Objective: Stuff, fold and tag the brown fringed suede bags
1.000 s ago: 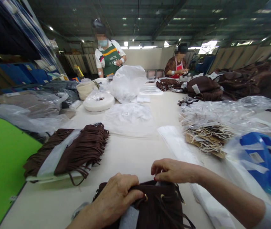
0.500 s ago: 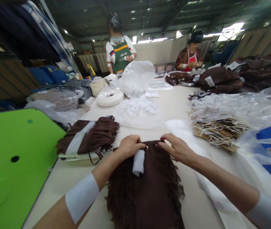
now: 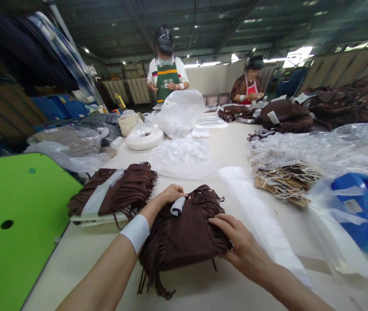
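Both hands press soft, fringed suede bag (image 3: 184, 233).

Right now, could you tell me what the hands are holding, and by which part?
The left hand pinches the brown fringed bag at its top edge beside the white tag; the right hand presses flat on its right side.

In front of you, a dark brown suede fringed bag (image 3: 184, 231) lies flat on the pale surface (image 3: 222, 151), folded over itself (fringe trailing toward you), a white paper strip (image 3: 177, 206) tucked at its top edge.
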`<state>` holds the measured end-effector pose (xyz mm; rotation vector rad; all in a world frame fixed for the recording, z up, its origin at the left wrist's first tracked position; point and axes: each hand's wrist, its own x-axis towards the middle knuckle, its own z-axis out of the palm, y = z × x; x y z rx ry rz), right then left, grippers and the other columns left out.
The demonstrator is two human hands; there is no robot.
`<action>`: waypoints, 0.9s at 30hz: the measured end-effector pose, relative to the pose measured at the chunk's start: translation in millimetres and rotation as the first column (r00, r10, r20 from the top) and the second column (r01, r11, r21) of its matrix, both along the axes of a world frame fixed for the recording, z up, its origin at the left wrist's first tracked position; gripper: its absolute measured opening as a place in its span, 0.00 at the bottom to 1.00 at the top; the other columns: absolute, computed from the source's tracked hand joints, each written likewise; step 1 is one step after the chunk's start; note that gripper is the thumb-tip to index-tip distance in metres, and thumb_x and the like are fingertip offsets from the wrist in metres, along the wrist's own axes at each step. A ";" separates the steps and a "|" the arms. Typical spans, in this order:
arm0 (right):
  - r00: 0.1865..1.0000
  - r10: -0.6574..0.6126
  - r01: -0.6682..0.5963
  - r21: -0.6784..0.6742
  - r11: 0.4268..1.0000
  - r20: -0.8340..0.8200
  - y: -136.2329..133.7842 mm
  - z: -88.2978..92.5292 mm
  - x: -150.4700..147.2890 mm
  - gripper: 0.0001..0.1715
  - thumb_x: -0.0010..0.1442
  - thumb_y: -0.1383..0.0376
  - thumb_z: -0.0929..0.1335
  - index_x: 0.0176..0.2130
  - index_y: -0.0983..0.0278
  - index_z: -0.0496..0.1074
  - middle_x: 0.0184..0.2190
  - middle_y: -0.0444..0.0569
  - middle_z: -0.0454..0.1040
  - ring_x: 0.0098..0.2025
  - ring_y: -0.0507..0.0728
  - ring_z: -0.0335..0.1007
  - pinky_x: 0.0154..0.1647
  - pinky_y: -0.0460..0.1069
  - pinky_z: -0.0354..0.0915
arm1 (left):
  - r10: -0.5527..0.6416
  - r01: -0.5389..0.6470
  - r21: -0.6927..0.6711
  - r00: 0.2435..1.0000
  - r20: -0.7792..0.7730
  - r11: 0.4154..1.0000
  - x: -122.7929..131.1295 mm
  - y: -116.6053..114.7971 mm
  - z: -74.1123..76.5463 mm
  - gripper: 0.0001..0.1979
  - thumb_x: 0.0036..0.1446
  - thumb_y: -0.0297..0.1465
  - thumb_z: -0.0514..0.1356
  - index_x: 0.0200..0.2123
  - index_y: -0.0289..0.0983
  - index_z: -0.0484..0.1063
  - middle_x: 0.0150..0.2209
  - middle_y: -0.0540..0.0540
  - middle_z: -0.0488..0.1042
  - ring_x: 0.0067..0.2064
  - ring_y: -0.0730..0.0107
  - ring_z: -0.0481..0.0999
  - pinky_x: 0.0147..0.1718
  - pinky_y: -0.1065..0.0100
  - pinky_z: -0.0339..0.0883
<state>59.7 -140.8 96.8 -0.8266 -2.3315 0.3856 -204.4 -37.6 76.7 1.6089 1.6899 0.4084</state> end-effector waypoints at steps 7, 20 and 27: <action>0.991 0.100 -0.017 -0.637 0.771 0.094 55.7 35.8 -31.7 0.17 0.53 0.51 0.66 0.27 0.63 0.68 0.23 0.41 0.67 0.27 0.51 0.63 0.27 0.45 0.57 | -0.066 0.065 -0.015 0.987 -0.146 0.998 6.0 -7.4 -3.4 0.12 0.58 0.37 0.58 0.37 0.32 0.70 0.36 0.48 0.72 0.37 0.67 0.73 0.37 0.62 0.70; 0.994 0.038 0.046 -0.726 0.686 0.099 50.4 16.4 -27.5 0.27 0.56 0.44 0.59 0.23 0.63 0.58 0.22 0.41 0.60 0.28 0.52 0.58 0.26 0.46 0.54 | -0.081 0.097 0.144 0.990 -0.111 0.985 4.3 -30.1 38.5 0.12 0.61 0.36 0.52 0.37 0.33 0.69 0.38 0.46 0.72 0.41 0.67 0.71 0.44 0.62 0.64; 0.992 0.124 -0.086 -0.830 0.552 -0.020 50.7 21.6 -22.4 0.22 0.53 0.49 0.65 0.35 0.65 0.69 0.35 0.48 0.73 0.38 0.58 0.69 0.35 0.49 0.64 | -0.154 0.161 0.055 0.981 -0.117 0.985 -11.9 -123.4 95.3 0.24 0.37 0.37 0.66 0.41 0.38 0.70 0.37 0.49 0.73 0.38 0.63 0.71 0.35 0.69 0.63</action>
